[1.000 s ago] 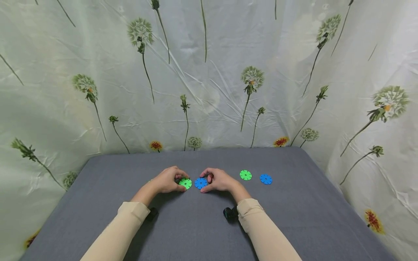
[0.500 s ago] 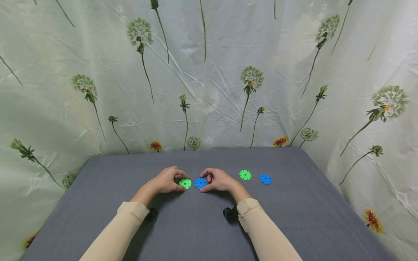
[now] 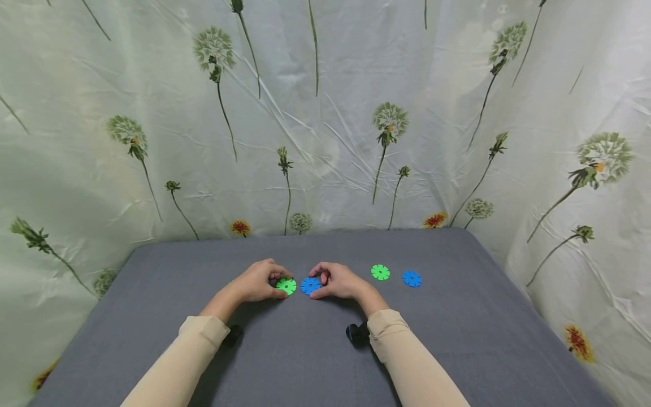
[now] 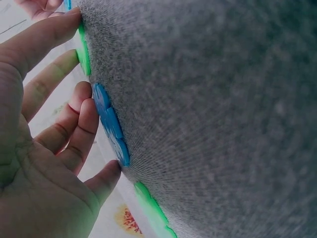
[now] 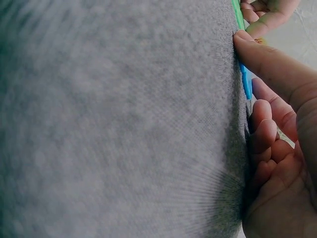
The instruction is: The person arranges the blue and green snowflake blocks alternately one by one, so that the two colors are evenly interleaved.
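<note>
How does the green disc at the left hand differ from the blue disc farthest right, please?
The left hand pinches the green disc, while no hand touches the blue disc. The thumb overlaps the green disc's edge in the head view; the blue disc shows whole. Both are round, thin and notched around the rim.

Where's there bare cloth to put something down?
The grey cloth is bare between left sleeve and right sleeve, and right of the rightmost blue disc. Crowded: left hand holds green disc, right hand holds another blue disc, extra discs beside the left.
</note>
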Demonstrator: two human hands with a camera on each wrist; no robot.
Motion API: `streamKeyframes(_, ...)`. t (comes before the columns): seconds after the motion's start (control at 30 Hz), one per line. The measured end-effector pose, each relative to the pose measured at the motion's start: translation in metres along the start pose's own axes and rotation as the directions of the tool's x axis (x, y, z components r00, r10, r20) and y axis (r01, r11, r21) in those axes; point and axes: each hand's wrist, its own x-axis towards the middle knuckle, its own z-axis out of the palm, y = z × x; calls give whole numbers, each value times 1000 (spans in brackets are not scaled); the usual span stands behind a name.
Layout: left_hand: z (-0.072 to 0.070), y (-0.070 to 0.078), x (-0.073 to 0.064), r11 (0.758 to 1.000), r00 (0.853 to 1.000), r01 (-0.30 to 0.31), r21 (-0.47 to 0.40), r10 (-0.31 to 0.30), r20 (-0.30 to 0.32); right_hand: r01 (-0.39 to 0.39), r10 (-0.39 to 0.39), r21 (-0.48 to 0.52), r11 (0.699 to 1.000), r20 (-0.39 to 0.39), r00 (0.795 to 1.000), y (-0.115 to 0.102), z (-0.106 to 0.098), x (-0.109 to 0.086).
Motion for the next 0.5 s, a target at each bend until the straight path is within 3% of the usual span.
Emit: streamKeyframes(0.5, -3, 0, 2, 1000, 1000, -18, 10, 18, 9, -11, 14, -68, 998, 42, 999, -8, -9, 3)
